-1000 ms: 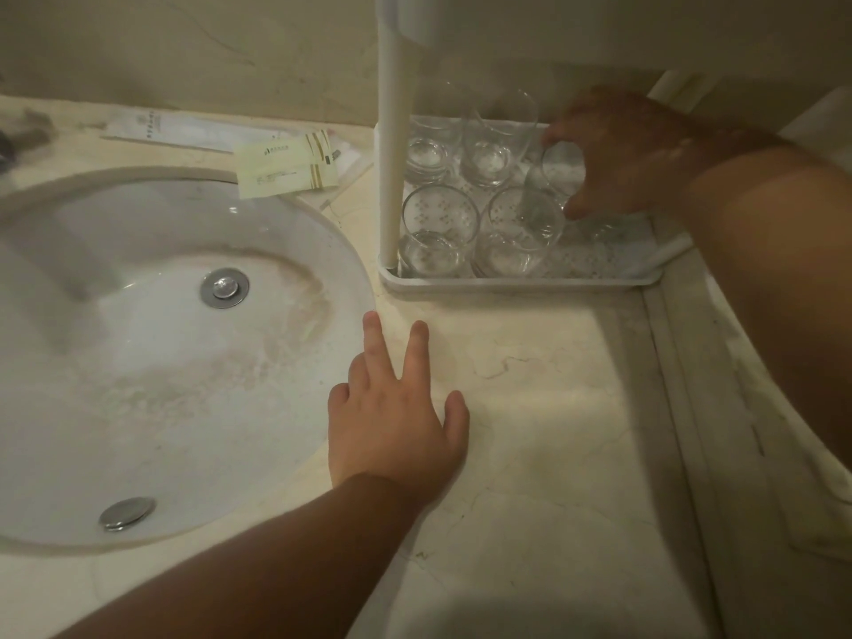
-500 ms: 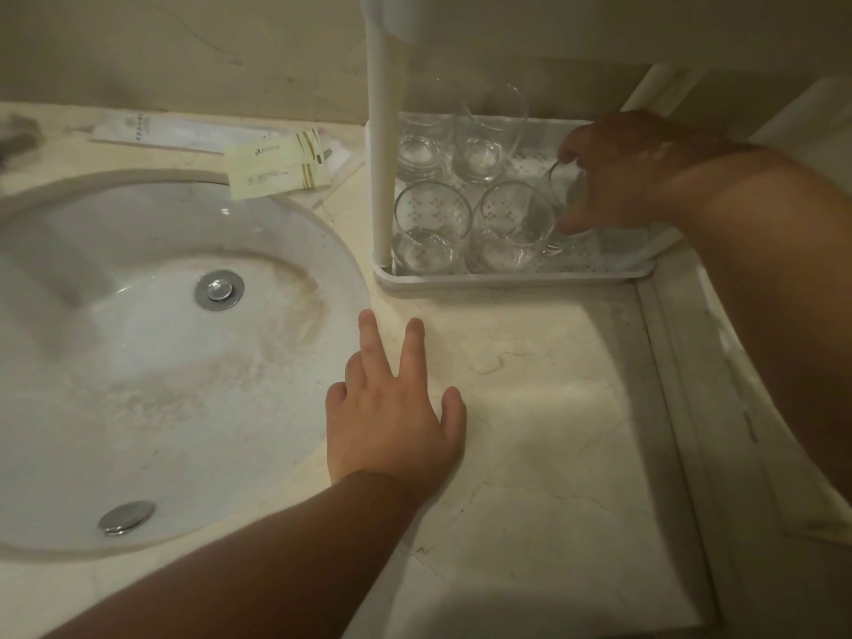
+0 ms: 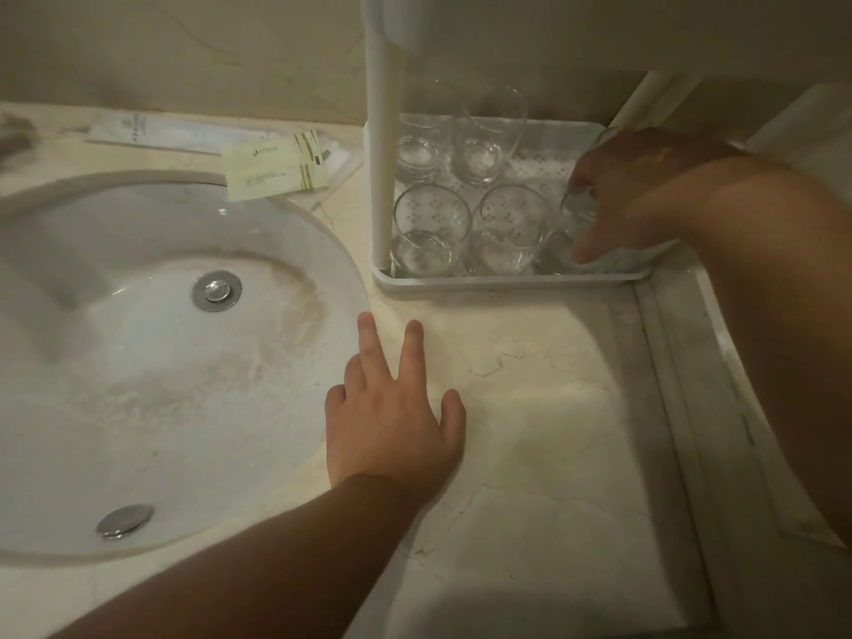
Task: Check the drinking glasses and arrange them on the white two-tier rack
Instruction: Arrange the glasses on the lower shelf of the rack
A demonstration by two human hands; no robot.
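On the rack's (image 3: 507, 284) lower tier, right hand (image 3: 645, 196) grips a glass (image 3: 569, 232) — left hand (image 3: 392, 417) flat, fingers spread

**newbie:** where's the cam sitting?

**op:** just one, head-worn, wide-angle, looking forward and steeply down, close over the surface (image 3: 530, 408). sink (image 3: 138, 362) fills the left, the rack (image 3: 507, 281) sits at the far right corner, top tier cut off. no second view to overlap.

The sink (image 3: 161, 362) sits in the bench (image 3: 530, 408) at the left; the rack (image 3: 507, 281) stands right of it, against the wall. Four glasses (image 3: 431, 232) stand on its lower tier — two in front, two behind. Packets (image 3: 276, 170) lie behind the sink.
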